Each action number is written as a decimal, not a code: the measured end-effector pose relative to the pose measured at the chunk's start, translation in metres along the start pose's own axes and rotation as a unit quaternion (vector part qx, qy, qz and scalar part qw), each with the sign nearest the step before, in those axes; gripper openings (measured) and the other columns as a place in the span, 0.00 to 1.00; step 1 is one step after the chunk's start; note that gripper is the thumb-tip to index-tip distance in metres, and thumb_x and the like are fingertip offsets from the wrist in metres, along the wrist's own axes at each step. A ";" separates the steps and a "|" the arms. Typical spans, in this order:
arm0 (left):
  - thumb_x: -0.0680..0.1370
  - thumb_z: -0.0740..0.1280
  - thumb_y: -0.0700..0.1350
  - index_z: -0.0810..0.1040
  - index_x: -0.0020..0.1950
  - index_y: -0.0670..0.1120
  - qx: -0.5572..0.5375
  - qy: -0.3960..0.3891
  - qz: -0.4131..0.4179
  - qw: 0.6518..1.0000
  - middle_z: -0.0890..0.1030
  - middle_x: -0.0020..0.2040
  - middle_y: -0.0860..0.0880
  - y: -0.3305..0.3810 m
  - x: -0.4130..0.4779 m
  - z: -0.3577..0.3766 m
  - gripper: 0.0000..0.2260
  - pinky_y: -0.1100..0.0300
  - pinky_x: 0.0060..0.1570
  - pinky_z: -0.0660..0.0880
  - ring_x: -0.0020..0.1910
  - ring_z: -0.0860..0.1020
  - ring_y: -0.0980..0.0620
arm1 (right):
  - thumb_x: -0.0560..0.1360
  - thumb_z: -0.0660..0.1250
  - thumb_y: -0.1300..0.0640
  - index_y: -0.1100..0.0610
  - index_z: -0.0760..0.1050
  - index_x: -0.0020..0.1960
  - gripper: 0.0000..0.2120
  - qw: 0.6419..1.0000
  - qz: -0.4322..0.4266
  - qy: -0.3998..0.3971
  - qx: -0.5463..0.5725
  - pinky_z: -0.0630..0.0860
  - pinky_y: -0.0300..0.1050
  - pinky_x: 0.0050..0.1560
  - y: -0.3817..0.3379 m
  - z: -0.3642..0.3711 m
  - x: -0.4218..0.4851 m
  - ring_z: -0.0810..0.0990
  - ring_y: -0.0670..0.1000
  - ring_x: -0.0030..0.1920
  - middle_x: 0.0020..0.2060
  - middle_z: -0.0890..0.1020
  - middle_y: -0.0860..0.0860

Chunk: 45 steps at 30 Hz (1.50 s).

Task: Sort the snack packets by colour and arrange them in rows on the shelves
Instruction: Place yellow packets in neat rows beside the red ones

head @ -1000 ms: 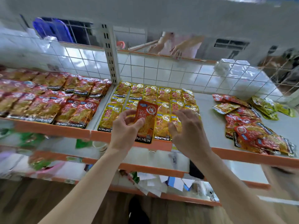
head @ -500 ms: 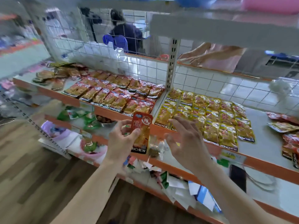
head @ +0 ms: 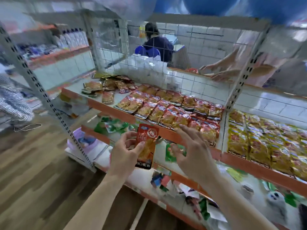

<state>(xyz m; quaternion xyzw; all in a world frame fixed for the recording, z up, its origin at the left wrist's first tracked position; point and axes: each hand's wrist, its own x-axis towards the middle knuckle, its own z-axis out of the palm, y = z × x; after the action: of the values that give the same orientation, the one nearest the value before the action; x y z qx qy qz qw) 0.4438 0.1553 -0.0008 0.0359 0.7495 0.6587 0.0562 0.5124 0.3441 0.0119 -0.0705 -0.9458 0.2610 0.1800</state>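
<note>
Pinching one red packet (head: 147, 144) upright, the left hand (head: 124, 153) faces the right hand (head: 194, 156), spread and empty.

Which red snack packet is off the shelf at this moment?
The red packet pinched upright in the left hand, in front of the shelf edge; the other red packets lie flat in rows on the shelf.

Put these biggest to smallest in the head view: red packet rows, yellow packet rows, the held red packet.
1. red packet rows and yellow packet rows: alike, yellow cut off at edge.
2. held red packet, though nearest.
</note>
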 end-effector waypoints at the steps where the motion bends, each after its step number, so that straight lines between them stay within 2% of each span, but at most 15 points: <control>1: 0.76 0.74 0.44 0.76 0.53 0.56 -0.003 0.003 -0.006 1.000 0.84 0.48 0.53 -0.001 0.007 -0.011 0.12 0.58 0.43 0.82 0.44 0.84 0.57 | 0.77 0.69 0.50 0.54 0.70 0.73 0.26 1.000 -0.006 0.002 0.002 0.63 0.55 0.74 -0.009 0.008 0.006 0.64 0.51 0.73 0.72 0.70 0.49; 3: 0.76 0.74 0.43 0.75 0.54 0.55 -0.011 0.002 -0.016 1.000 0.83 0.49 0.53 -0.002 0.019 -0.027 0.12 0.67 0.35 0.79 0.45 0.83 0.57 | 0.77 0.69 0.49 0.53 0.71 0.72 0.25 1.000 -0.017 0.005 0.003 0.61 0.54 0.73 -0.023 0.022 0.015 0.64 0.50 0.73 0.72 0.71 0.48; 5: 0.76 0.74 0.44 0.76 0.57 0.53 -0.010 0.001 -0.018 1.000 0.82 0.50 0.53 -0.002 0.031 -0.036 0.13 0.71 0.32 0.75 0.45 0.82 0.59 | 0.77 0.69 0.49 0.52 0.71 0.72 0.25 1.000 -0.023 0.004 0.010 0.62 0.56 0.73 -0.032 0.032 0.025 0.64 0.50 0.73 0.71 0.71 0.48; 9: 0.77 0.73 0.43 0.76 0.59 0.50 -0.004 -0.009 -0.023 1.000 0.81 0.50 0.54 -0.007 0.060 -0.041 0.13 0.72 0.30 0.74 0.40 0.80 0.68 | 0.78 0.68 0.48 0.51 0.70 0.73 0.25 1.000 -0.007 -0.011 0.002 0.60 0.58 0.74 -0.035 0.045 0.042 0.62 0.48 0.74 0.73 0.69 0.47; 13: 0.77 0.73 0.42 0.76 0.58 0.50 0.001 -0.020 -0.030 0.999 0.82 0.50 0.53 -0.013 0.091 -0.034 0.12 0.72 0.31 0.75 0.40 0.81 0.68 | 0.78 0.68 0.48 0.51 0.70 0.73 0.25 1.000 0.008 -0.023 0.008 0.62 0.59 0.73 -0.023 0.058 0.059 0.62 0.49 0.74 0.72 0.70 0.47; 18: 0.76 0.73 0.43 0.77 0.52 0.55 0.043 -0.024 -0.045 0.998 0.83 0.49 0.55 -0.017 0.140 -0.030 0.10 0.70 0.37 0.76 0.45 0.82 0.61 | 0.77 0.64 0.44 0.50 0.71 0.72 0.25 0.999 0.024 -0.032 0.015 0.58 0.57 0.73 -0.011 0.080 0.102 0.61 0.48 0.75 0.73 0.69 0.46; 22: 0.76 0.74 0.42 0.78 0.49 0.57 0.073 -0.020 -0.059 0.995 0.85 0.48 0.53 -0.014 0.180 -0.030 0.10 0.61 0.46 0.79 0.48 0.83 0.55 | 0.78 0.67 0.47 0.50 0.71 0.71 0.23 0.998 0.016 -0.046 0.035 0.62 0.59 0.73 -0.007 0.093 0.138 0.62 0.49 0.75 0.72 0.70 0.46; 23: 0.76 0.74 0.43 0.78 0.49 0.57 0.082 -0.014 -0.058 0.995 0.85 0.48 0.54 -0.013 0.189 -0.030 0.10 0.61 0.47 0.78 0.49 0.83 0.55 | 0.78 0.67 0.47 0.50 0.71 0.71 0.23 0.998 0.014 -0.047 0.035 0.63 0.59 0.73 -0.005 0.096 0.147 0.63 0.49 0.74 0.72 0.70 0.46; 26: 0.76 0.74 0.43 0.80 0.55 0.50 0.096 0.011 -0.065 0.993 0.84 0.49 0.52 -0.012 0.212 -0.034 0.10 0.65 0.43 0.76 0.49 0.83 0.54 | 0.78 0.63 0.43 0.49 0.70 0.72 0.24 0.998 0.019 -0.054 0.030 0.61 0.57 0.74 -0.001 0.100 0.169 0.61 0.48 0.75 0.73 0.69 0.45; 29: 0.76 0.74 0.43 0.79 0.59 0.48 0.094 0.020 -0.065 0.993 0.84 0.49 0.52 -0.010 0.232 -0.038 0.12 0.63 0.45 0.76 0.49 0.83 0.54 | 0.79 0.61 0.42 0.48 0.69 0.73 0.25 0.998 0.015 -0.053 0.030 0.59 0.55 0.75 0.002 0.104 0.184 0.59 0.46 0.75 0.73 0.67 0.43; 31: 0.76 0.74 0.43 0.79 0.55 0.51 0.098 0.025 -0.058 0.993 0.84 0.48 0.54 -0.008 0.247 -0.041 0.09 0.63 0.44 0.75 0.48 0.82 0.55 | 0.79 0.63 0.43 0.48 0.68 0.74 0.24 0.998 0.012 -0.057 0.021 0.57 0.53 0.75 0.004 0.107 0.193 0.59 0.46 0.75 0.74 0.67 0.43; 33: 0.76 0.74 0.45 0.79 0.48 0.56 0.115 0.027 -0.047 0.992 0.84 0.48 0.54 -0.009 0.262 -0.044 0.07 0.58 0.48 0.75 0.50 0.81 0.54 | 0.79 0.64 0.44 0.48 0.68 0.73 0.24 0.998 0.009 -0.058 0.021 0.59 0.55 0.75 0.005 0.111 0.202 0.58 0.45 0.75 0.74 0.66 0.43; 36: 0.76 0.74 0.46 0.78 0.47 0.58 0.130 0.015 -0.038 0.991 0.83 0.49 0.54 -0.012 0.288 -0.047 0.08 0.53 0.54 0.76 0.52 0.81 0.53 | 0.79 0.65 0.45 0.48 0.69 0.73 0.24 0.999 0.007 -0.048 0.017 0.57 0.51 0.75 0.004 0.118 0.215 0.59 0.45 0.75 0.74 0.67 0.43; 42: 0.76 0.74 0.45 0.79 0.55 0.51 0.174 -0.038 -0.020 0.984 0.82 0.49 0.54 -0.024 0.339 -0.052 0.09 0.63 0.45 0.74 0.51 0.81 0.53 | 0.77 0.65 0.45 0.48 0.71 0.71 0.23 0.999 0.034 -0.029 0.004 0.56 0.50 0.71 -0.005 0.139 0.240 0.62 0.46 0.74 0.72 0.69 0.44; 45: 0.76 0.74 0.44 0.79 0.55 0.48 0.234 -0.067 0.019 0.970 0.80 0.44 0.58 -0.029 0.353 -0.056 0.10 0.72 0.39 0.72 0.46 0.79 0.60 | 0.78 0.65 0.45 0.49 0.70 0.73 0.24 0.998 0.062 -0.031 0.003 0.54 0.50 0.74 -0.011 0.150 0.247 0.60 0.45 0.75 0.73 0.68 0.44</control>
<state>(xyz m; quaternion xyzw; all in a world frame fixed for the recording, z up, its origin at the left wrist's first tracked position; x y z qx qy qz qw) 0.0871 0.1414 -0.0351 0.1068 0.8762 0.4623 0.0840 0.2265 0.3203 -0.0269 -0.1199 -0.9441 0.2763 0.1340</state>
